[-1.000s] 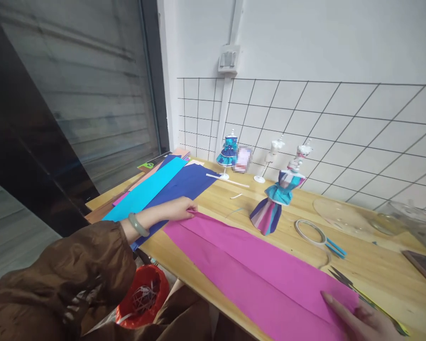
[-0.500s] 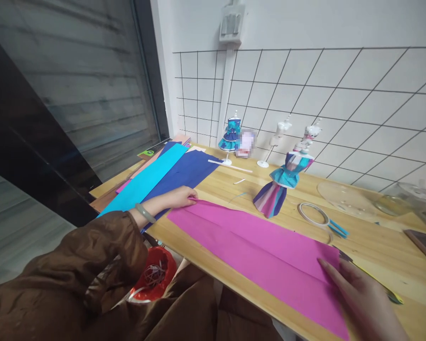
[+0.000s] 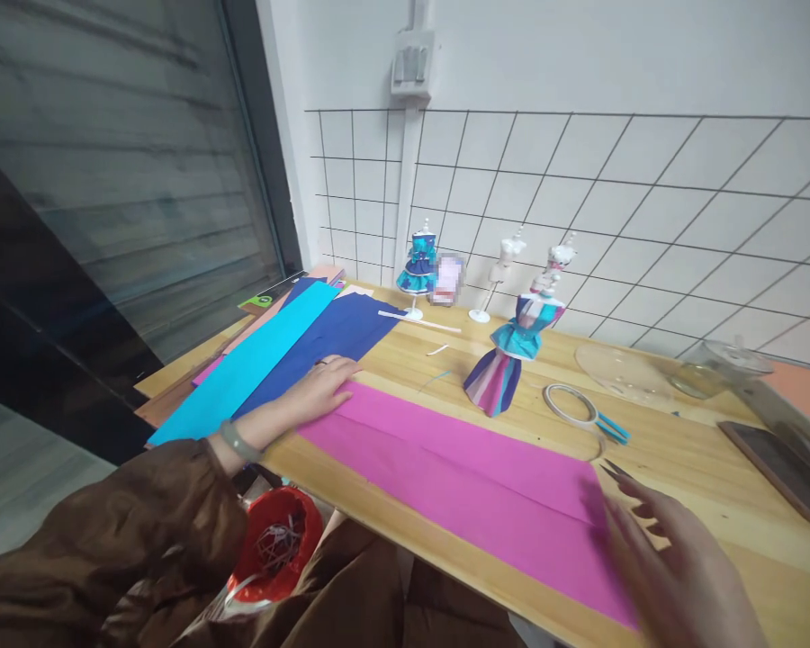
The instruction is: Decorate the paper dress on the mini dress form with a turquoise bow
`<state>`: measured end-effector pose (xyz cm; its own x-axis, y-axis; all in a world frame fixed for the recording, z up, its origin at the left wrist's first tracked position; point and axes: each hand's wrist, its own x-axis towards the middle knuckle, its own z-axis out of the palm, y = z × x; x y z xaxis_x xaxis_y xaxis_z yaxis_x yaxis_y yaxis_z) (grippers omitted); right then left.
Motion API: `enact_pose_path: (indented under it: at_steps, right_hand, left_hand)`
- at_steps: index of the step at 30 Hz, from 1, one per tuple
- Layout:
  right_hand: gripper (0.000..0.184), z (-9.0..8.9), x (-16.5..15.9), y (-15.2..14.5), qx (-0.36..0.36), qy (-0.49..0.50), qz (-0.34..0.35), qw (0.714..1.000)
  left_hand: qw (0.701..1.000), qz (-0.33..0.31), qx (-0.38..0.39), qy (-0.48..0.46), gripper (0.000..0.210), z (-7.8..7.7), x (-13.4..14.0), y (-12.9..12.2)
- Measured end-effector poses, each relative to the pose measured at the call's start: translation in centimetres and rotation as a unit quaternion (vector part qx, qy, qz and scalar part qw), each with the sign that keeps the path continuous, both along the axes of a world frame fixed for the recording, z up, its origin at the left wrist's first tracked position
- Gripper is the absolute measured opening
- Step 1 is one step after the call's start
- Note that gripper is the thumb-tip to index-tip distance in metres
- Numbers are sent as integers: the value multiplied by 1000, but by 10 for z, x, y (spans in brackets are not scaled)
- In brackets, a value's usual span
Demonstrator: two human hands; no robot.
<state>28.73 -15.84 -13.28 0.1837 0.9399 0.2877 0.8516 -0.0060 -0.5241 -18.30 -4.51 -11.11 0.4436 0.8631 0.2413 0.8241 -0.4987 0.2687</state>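
Note:
A long magenta sheet (image 3: pixel 459 477), creased along its length, lies flat near the table's front edge; paper or cloth, I cannot tell. My left hand (image 3: pixel 320 391) rests on its far left end, palm down, with the fingers laid out and the thumb apart. Over the sheet's right end hovers my right hand (image 3: pixel 675 558), slightly blurred, its fingers bent and spread with a gap to the thumb. Beneath those fingers pokes the dark pointed tip of a tool (image 3: pixel 617 470); the hand hides the rest of it.
Blue sheets (image 3: pixel 357 328) and a turquoise strip (image 3: pixel 256 351) lie on the left. Small dress forms, one in a striped dress (image 3: pixel 496 378), stand behind. A tape roll (image 3: pixel 571 405), blue tweezers (image 3: pixel 613 427) and a phone-like dark slab (image 3: pixel 779 472) are on the right. Below sits a red bin (image 3: pixel 303 531).
My left hand has gone from pinching the sheet's corner to lying flat on it. My right hand has left the sheet's right edge and moved over the tool. The view has shifted right.

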Motion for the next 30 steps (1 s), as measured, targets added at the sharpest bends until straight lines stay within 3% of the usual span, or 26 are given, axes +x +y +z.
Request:
enact_pose_path:
  at_steps: [2, 5, 7, 10, 15, 23, 30]
  right_hand:
    - [43, -2, 1, -6, 31, -50, 78, 995]
    - [31, -6, -1, -13, 28, -96, 235, 967]
    - [30, -9, -6, -17, 31, -130, 300, 945]
    - [32, -15, -17, -21, 34, -159, 303, 939]
    - [32, -23, -26, -23, 13, -152, 298, 942]
    - [20, -12, -30, -25, -44, -105, 347, 931]
    - [18, -12, -27, -23, -33, -117, 359, 925]
  left_hand:
    - [999, -23, 32, 0, 35, 1, 12, -17]
    - [996, -88, 1, 8, 33, 2, 34, -44]
    - [990, -139, -26, 22, 38, 0, 45, -57]
    - [982, -181, -47, 28, 43, -5, 53, -62]
    - [979, -181, -91, 35, 35, -7, 54, -57]
    - [976, -175, -125, 21, 30, -5, 54, -56]
    - [978, -175, -112, 27, 35, -10, 50, -56]
